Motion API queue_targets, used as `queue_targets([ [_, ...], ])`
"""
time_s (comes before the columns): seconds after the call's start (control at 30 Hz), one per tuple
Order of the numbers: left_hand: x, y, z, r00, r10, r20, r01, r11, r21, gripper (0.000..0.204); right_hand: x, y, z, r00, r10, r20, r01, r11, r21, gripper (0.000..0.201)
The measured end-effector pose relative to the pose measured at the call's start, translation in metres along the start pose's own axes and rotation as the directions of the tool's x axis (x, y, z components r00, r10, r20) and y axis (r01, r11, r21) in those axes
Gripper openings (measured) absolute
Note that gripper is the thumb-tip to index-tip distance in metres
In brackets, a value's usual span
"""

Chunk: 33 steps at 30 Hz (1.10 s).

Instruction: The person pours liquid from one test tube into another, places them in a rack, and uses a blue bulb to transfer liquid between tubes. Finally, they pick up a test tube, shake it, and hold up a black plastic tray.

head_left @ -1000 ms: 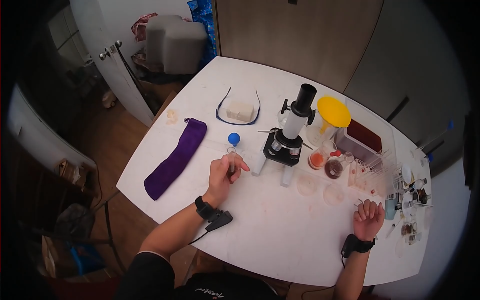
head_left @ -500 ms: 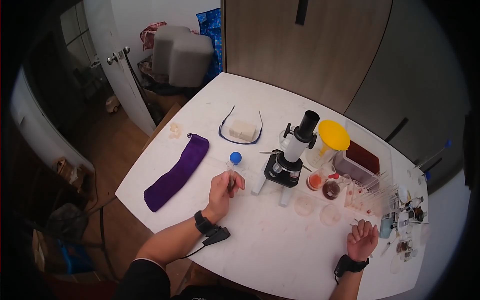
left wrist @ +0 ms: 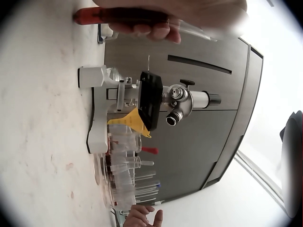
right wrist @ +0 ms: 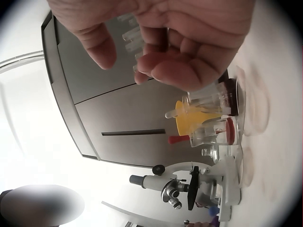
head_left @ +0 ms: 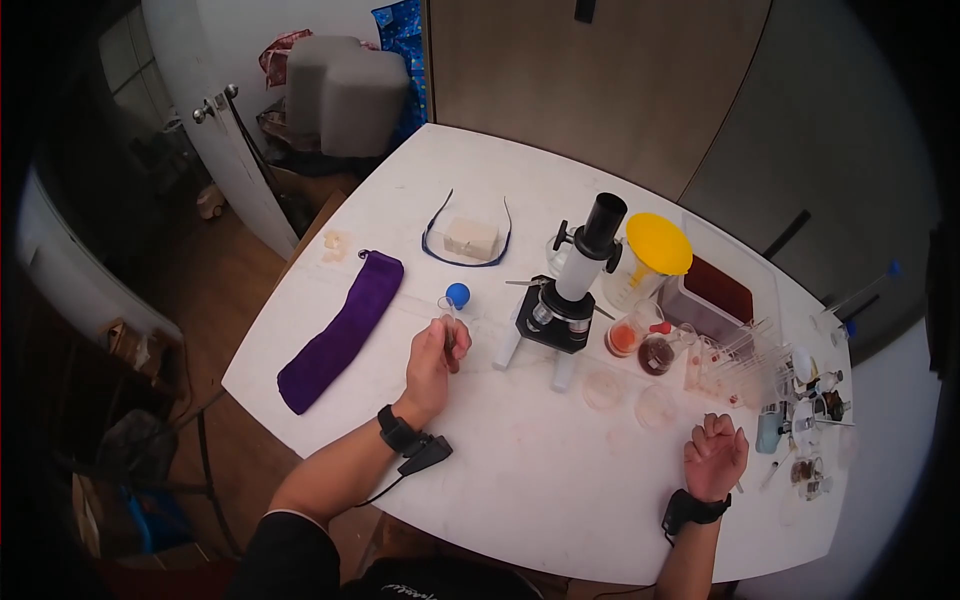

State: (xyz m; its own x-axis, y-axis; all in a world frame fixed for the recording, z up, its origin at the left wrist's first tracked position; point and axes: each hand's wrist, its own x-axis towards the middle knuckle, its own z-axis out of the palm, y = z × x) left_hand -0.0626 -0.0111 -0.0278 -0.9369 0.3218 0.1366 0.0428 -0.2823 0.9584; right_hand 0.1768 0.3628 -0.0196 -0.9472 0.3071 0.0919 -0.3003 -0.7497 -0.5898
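Note:
My left hand (head_left: 430,365) grips a glass test tube (left wrist: 91,16) holding dark red liquid. Its fingers curl round the middle, and the tube's clear mouth stands above the hand in the head view. Just beyond lies a small blue ball (head_left: 458,294). The microscope (head_left: 570,300) stands on the white table between my two hands. Off to the right, my right hand (head_left: 716,458) hangs palm up with loosely bent fingers and holds nothing. Nearest to it are two shallow clear dishes (head_left: 656,407) and a rack of test tubes (head_left: 735,365).
A purple pouch (head_left: 342,332) lies at the left. Safety glasses (head_left: 465,262) surround a pale block (head_left: 471,239) at the back. Behind the microscope are a yellow funnel (head_left: 660,243), flasks of red (head_left: 621,338) and dark liquid (head_left: 656,354), and a grey tub (head_left: 690,308). Small glassware crowds the right edge.
The head view has tilted and shifted. My left hand's fingers, more spread a second ago, are now drawn in round the tube. The right hand has turned slightly, palm more upward.

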Motion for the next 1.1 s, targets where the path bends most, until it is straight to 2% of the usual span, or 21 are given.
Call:
queue_targets([
  [0.17,0.001,-0.004,-0.001,1.000,-0.015,0.024,0.016,1.000,-0.020,0.057,-0.001,0.014,0.013,0.999,-0.009,-0.033,0.005,0.993,-0.122,0.033],
  [0.23,0.001,-0.005,-0.002,0.999,-0.010,0.039,0.011,1.000,-0.025,0.057,0.001,0.021,0.016,1.000,-0.002,-0.005,0.001,0.982,-0.188,0.038],
  [0.3,-0.001,-0.006,-0.002,0.996,-0.047,0.078,0.049,0.998,-0.024,0.054,0.002,0.034,0.026,0.997,0.072,0.008,-0.067,0.957,-0.284,0.038],
  [0.33,-0.002,-0.003,0.001,0.996,-0.044,0.083,0.046,0.998,-0.030,0.054,0.002,0.040,0.033,0.997,0.075,-0.018,-0.076,0.929,-0.362,0.039],
  [0.37,-0.004,0.002,0.005,0.995,-0.061,0.085,0.065,0.997,-0.041,0.051,0.003,0.045,0.042,0.997,0.071,-0.018,-0.073,0.927,-0.367,0.039],
  [0.43,-0.006,0.006,0.010,0.993,-0.077,0.086,0.082,0.995,-0.054,0.048,0.007,0.055,0.059,0.987,0.158,-0.024,-0.144,0.814,-0.563,0.032],
  [0.53,-0.010,0.007,0.009,0.991,-0.072,0.114,0.078,0.996,-0.049,0.043,0.017,0.072,0.085,0.975,0.222,-0.020,-0.176,0.714,-0.678,0.026],
  [0.57,-0.008,0.005,0.008,0.993,-0.086,0.082,0.092,0.993,-0.073,0.042,0.021,0.078,0.095,0.966,0.258,0.004,-0.171,0.652,-0.738,0.025],
  [0.63,-0.006,0.007,0.004,0.994,-0.102,0.048,0.106,0.989,-0.100,0.042,0.030,0.092,0.112,0.955,0.294,0.039,-0.159,0.620,-0.768,0.028],
  [0.7,0.000,0.017,-0.001,0.996,-0.022,-0.083,0.016,0.998,-0.067,0.043,0.037,0.112,0.143,0.942,0.303,0.144,-0.053,0.557,-0.829,0.033],
  [0.73,0.002,0.021,-0.002,0.988,0.023,-0.151,-0.035,0.997,-0.075,0.043,0.043,0.121,0.158,0.941,0.306,0.145,-0.053,0.556,-0.830,0.033],
  [0.77,0.004,0.023,-0.006,0.988,0.025,-0.153,-0.037,0.996,-0.076,0.043,0.050,0.131,0.174,0.926,0.279,0.253,0.105,0.452,-0.886,0.037],
  [0.8,0.006,0.023,-0.011,0.976,0.038,-0.213,-0.061,0.993,-0.102,0.043,0.057,0.141,0.188,0.894,0.267,0.360,0.264,0.334,-0.905,0.041],
  [0.87,0.010,0.022,-0.017,0.951,0.064,-0.302,-0.117,0.980,-0.162,0.044,0.071,0.170,0.205,0.886,0.238,0.399,0.325,0.296,-0.898,0.045],
  [0.93,0.013,0.019,-0.021,0.951,0.058,-0.305,-0.111,0.981,-0.160,0.044,0.091,0.202,0.209,0.873,0.209,0.441,0.386,0.256,-0.886,0.049],
  [1.0,0.013,0.018,-0.024,0.950,0.053,-0.309,-0.106,0.982,-0.156,0.045,0.116,0.234,0.203,0.841,0.089,0.533,0.540,-0.108,-0.834,0.055],
  [1.03,0.014,0.017,-0.024,0.953,0.051,-0.300,-0.100,0.984,-0.149,0.046,0.127,0.242,0.205,0.838,0.091,0.538,0.545,-0.110,-0.831,0.055],
  [1.1,0.014,0.017,-0.022,0.955,0.051,-0.293,-0.097,0.984,-0.147,0.046,0.145,0.253,0.209,0.866,0.141,0.480,0.487,-0.455,-0.746,0.057],
])
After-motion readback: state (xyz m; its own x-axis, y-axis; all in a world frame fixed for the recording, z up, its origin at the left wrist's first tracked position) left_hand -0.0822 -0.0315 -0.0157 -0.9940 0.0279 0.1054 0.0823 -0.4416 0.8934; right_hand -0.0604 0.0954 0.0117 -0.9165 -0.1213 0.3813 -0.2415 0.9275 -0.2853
